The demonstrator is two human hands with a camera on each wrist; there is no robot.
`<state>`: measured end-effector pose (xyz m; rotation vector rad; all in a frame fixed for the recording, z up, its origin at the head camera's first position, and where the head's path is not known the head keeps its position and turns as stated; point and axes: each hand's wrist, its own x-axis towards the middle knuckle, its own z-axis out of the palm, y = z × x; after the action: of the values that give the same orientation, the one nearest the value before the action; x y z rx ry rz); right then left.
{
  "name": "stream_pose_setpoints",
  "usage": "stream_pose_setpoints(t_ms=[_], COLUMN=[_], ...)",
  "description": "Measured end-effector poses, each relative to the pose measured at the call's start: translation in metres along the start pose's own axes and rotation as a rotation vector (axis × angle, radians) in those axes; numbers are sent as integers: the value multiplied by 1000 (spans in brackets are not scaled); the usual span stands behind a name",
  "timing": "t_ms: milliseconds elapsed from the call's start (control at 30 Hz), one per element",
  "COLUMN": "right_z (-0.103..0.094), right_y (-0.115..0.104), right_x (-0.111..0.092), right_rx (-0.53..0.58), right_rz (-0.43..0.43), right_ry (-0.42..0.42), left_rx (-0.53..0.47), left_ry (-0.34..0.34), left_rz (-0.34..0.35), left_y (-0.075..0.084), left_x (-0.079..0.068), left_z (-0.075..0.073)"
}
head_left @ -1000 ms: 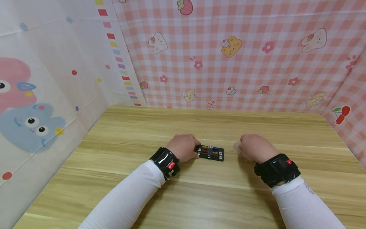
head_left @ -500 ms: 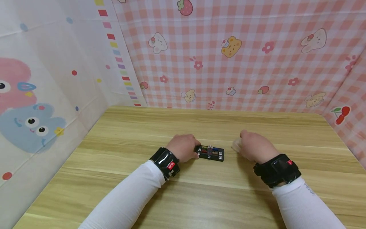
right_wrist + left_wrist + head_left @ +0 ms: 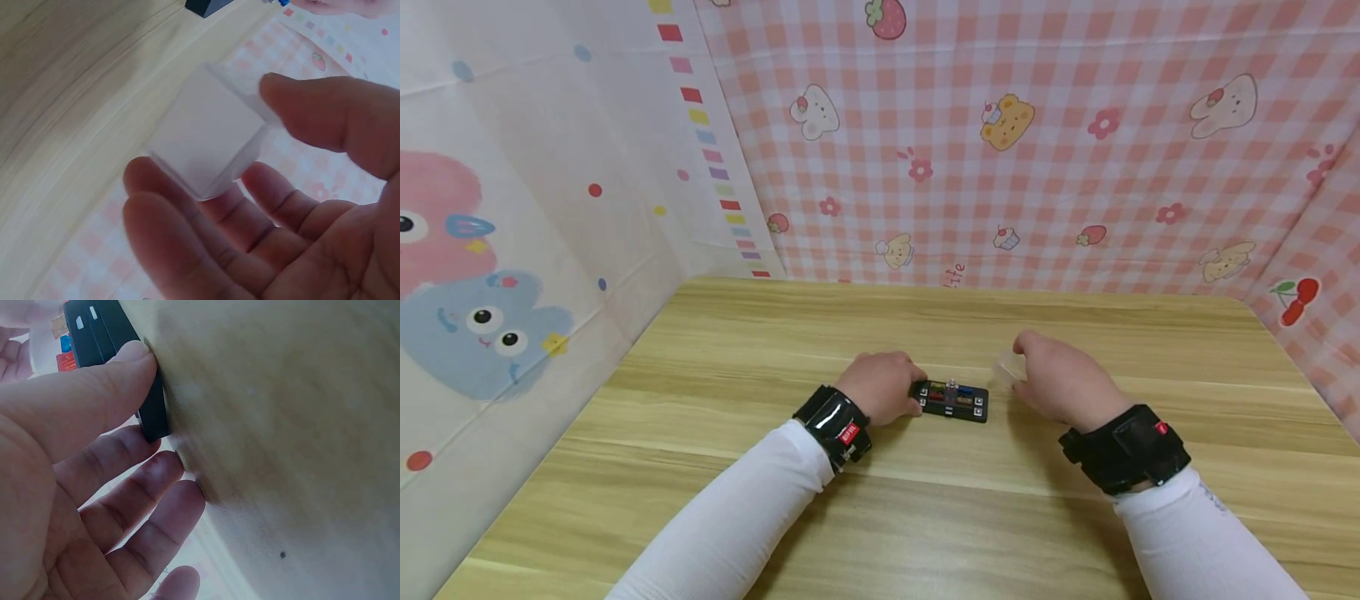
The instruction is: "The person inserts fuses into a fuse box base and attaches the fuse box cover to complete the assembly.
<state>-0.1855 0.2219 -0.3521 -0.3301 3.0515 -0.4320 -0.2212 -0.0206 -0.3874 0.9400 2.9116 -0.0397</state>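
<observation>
A small black fuse block (image 3: 967, 410) with red, yellow, blue and orange blade fuses lies on the wooden table. My left hand (image 3: 880, 387) pinches its left end; in the left wrist view the thumb presses the near side of the fuse block (image 3: 100, 337), with fingers underneath and behind. Just right of the block, my right hand (image 3: 1063, 382) holds a clear plastic cover (image 3: 1009, 367) off the table. In the right wrist view the boxy, translucent cover (image 3: 209, 134) sits between thumb and fingers, tilted and apart from the block.
The wooden table (image 3: 880, 508) spreads around both hands. A pink checked cloth (image 3: 1052, 183) stands along its back edge, and a white cartoon cloth (image 3: 617, 158) along the left. Both forearms wear white sleeves and black wrist straps.
My right hand has moved slightly left and away from me, its fingers spreading, and the clear cover has turned and come nearer the fuse block. The left hand and the block stay still.
</observation>
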Motion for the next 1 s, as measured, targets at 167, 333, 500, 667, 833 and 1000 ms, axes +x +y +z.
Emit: stream_pose_setpoints(t_ms=[167,333,500,667,833,1000], right_z=[2,6,9,12,16,22], right_y=[-5,-9,-13,-16,-20,-22], right_x=[1,3,3,3,4,4], right_rx=[23,29,54,77,95,74], right_rz=[-53,-99,-142,-186,-248,-306], right_ry=[27,42,40,40,66,103], left_rx=[-5,-1,-3,-10,-14,-10], left_ry=[2,7,9,7,1,1], left_rz=[3,9,11,14,16,19], left_y=[0,-1,-1,-1,-2,-2], left_x=[0,-1,0,0,0,1], left_z=[0,0,0,0,0,1])
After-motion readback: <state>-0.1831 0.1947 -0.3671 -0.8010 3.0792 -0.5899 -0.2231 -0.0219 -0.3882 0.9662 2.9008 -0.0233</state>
